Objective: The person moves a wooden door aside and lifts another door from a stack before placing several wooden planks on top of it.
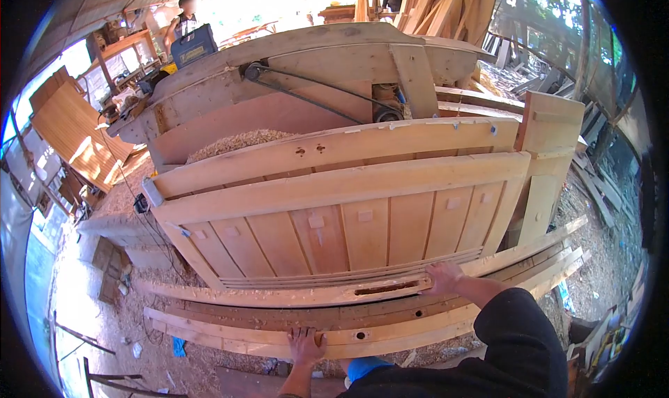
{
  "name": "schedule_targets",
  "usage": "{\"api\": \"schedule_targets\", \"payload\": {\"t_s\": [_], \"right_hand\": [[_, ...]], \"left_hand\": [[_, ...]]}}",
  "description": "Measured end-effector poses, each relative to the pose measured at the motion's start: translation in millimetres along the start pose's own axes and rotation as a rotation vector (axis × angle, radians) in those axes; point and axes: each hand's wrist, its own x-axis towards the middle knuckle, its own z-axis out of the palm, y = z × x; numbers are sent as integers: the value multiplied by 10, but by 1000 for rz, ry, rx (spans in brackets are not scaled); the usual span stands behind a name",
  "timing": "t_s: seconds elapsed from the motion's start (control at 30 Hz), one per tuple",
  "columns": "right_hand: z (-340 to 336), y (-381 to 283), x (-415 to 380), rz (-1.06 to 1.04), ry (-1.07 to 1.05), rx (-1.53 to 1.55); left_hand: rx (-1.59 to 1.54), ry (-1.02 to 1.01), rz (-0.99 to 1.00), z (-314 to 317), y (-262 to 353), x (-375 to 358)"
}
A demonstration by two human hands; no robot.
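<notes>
Two long wooden beams lie roughly side by side in front of me. My left hand (306,345) grips the edge of the near beam (244,334), left of a dark round hole in it. Farther forward, my right hand (444,278) holds the far beam (293,298) just right of a long slot cut into its face. Parts of the fingers of both hands are hidden against the wood. Right behind the far beam leans a panelled wooden headboard (365,241) with small square blocks on its boards.
A large wooden machine bench (313,57) with a drive belt (306,95) and wood shavings (240,144) stands behind the panel. On it sits a blue tool case (195,48). Another person (185,20) is at the back left. Planks (446,8) lean at the back.
</notes>
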Motion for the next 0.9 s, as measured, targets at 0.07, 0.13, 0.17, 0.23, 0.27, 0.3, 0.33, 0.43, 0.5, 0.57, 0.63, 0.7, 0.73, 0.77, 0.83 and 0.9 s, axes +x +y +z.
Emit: {"api": "schedule_targets", "payload": {"t_s": [0.07,0.13,0.17,0.23,0.27,0.3,0.33,0.43,0.5,0.57,0.63,0.7,0.73,0.77,0.83,0.9], "right_hand": [[-16,-7,1,15,-32,24],[-67,-31,-17,38,-63,44],[-98,-58,-27,52,-78,52],[-62,-39,-38,42,-49,65],[33,11,-15,19,-5,70],[46,17,-14,-6,39,74],[54,24,-11,-7,30,70],[-5,3,-7,-9,10,58],[-61,-24,-26,-4,6,53],[-41,-15,-20,4,10,49],[-15,-7,-12,5,19,44],[-13,-10,-13,-2,35,39],[-29,-16,-20,-1,36,47],[-49,-24,-30,0,38,56],[-67,-30,-37,-2,38,56],[-55,-30,-32,-5,37,39]], "left_hand": [[12,34,7,5,6,-4],[-7,19,17,-12,9,1],[-17,12,22,-21,10,3],[-30,-9,17,-43,18,7],[-36,-18,13,-57,20,7],[-38,-15,-4,-71,34,4],[-40,-12,-20,-80,57,-3],[-28,-27,-14,-38,17,3],[-20,-47,-3,-29,2,11],[-17,-70,-3,-63,16,19],[-13,-71,8,-48,1,24],[-11,-63,17,-13,-21,24],[-11,-54,20,9,-32,23],[-10,-46,24,29,-45,20],[-16,-49,19,8,-31,17],[-17,-47,20,-5,-21,10]]}}
